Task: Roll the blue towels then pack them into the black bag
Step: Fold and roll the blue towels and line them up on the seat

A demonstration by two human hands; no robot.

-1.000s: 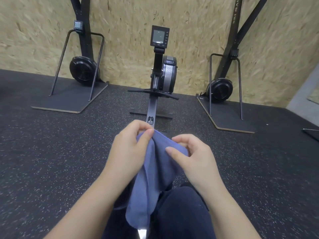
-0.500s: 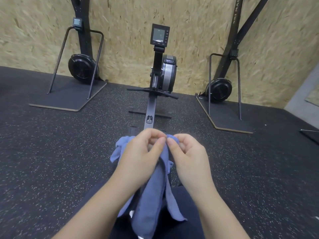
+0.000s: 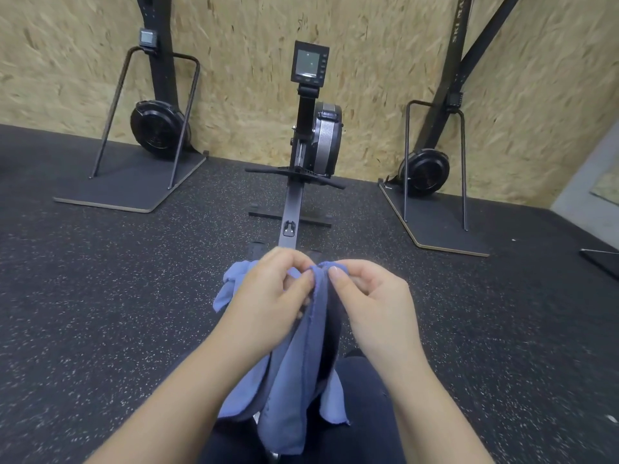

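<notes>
Tall black slanted ski-machine column, right of the wall: white vertical lettering, legible portion "SKI MAC". Remaining markings illegible.

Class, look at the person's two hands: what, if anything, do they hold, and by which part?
Both the left hand and the right hand pinch the blue towel at its top edge; the rest hangs down.

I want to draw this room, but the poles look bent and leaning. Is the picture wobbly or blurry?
In the head view the wide lens bends things near the edges, so the left stand and right stand lean outward. The rowing machine in the middle looks straight. The towel and both hands are fairly sharp; the wood wall is slightly soft. Light is even, without glare.
</notes>
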